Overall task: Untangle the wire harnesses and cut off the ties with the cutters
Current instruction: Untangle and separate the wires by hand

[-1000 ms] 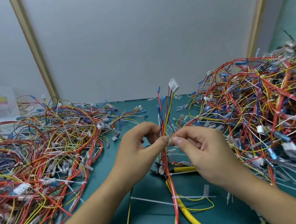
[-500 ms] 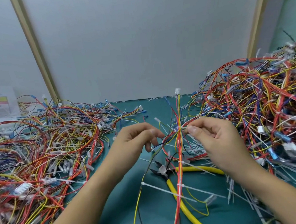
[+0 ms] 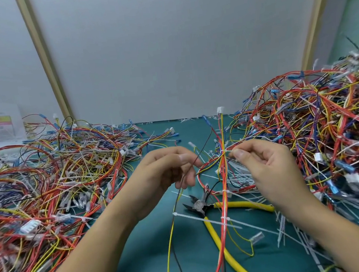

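Observation:
A wire harness [image 3: 224, 171] of red, yellow and orange wires stands upright between my hands, with a white connector at its top. My right hand [image 3: 264, 169] pinches a white tie on the bundle at its upper part. My left hand [image 3: 167, 177] pinches a thin dark wire and a loop of the same harness, pulling it leftward. The yellow-handled cutters [image 3: 215, 216] lie on the green mat below my hands, jaws pointing left, with the harness draped over them. Another white tie [image 3: 224, 219] wraps the bundle lower down.
A big tangled pile of harnesses [image 3: 320, 134] rises at the right. A flatter pile of wires [image 3: 52, 182] spreads over the left. Cut white tie pieces [image 3: 294, 230] litter the green mat [image 3: 143, 261]. A grey wall stands behind the table.
My hands have drawn apart from a joined pinch. The left hand now pulls a dark wire and a loop away to the left, while the right hand keeps pinching the tie.

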